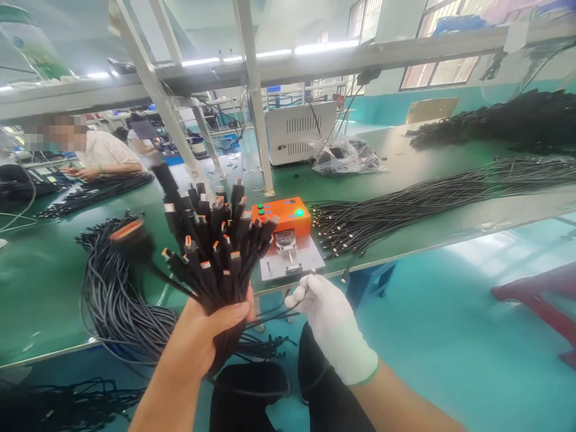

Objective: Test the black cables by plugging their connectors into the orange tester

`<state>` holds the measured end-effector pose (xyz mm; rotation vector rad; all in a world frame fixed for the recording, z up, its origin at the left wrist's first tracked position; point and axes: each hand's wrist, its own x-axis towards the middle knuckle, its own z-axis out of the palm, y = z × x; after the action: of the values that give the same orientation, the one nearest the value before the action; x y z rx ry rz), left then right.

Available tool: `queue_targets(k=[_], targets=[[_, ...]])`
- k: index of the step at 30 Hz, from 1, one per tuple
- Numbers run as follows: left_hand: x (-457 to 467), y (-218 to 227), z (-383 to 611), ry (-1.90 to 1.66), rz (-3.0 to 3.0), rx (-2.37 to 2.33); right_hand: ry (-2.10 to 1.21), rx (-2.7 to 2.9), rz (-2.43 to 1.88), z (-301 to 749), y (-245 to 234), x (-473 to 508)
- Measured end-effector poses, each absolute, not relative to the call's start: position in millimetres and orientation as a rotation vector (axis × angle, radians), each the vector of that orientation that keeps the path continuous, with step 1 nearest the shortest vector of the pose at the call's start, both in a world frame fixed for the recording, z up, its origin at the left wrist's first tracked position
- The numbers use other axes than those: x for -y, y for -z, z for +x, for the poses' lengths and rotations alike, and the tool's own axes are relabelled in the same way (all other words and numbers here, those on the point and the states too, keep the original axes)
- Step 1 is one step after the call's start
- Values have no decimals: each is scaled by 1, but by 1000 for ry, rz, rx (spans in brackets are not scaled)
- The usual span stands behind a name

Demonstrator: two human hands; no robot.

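My bare left hand is wrapped round a thick bundle of black USB cables, their plugs fanned upward and many showing orange inside. One plug sticks out to the left, blurred and close to the camera. My right hand, in a white glove, has its fingers pinched together; a thin black cable runs to its fingertips, and its end is hidden. Just beyond that hand sits an orange test box with a lit green light, and before it a small digital gauge on a metal plate.
More black cables lie on the green table, in a long spread bundle at right and a coiled bundle at left. A white metal box and a plastic bag stand behind. Shelf posts rise from the table. Another person works at far left.
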<state>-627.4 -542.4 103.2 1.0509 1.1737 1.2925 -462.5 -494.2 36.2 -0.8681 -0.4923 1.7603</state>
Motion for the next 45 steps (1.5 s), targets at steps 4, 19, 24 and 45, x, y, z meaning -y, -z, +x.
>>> queue_targets(k=[4, 19, 24, 45], targets=[[541, -96, -619, -1199, 1106, -1258, -1702, 694, -1067, -462, -26, 489], [531, -93, -611, -1103, 1114, -1333, -1755, 799, -1158, -461, -37, 477], [530, -90, -612, -1115, 1143, -1303, -1747, 756, -1164, -464, -36, 471], [527, -89, -618, -1135, 1152, -1374, -1727, 915, -1147, -461, -36, 477]])
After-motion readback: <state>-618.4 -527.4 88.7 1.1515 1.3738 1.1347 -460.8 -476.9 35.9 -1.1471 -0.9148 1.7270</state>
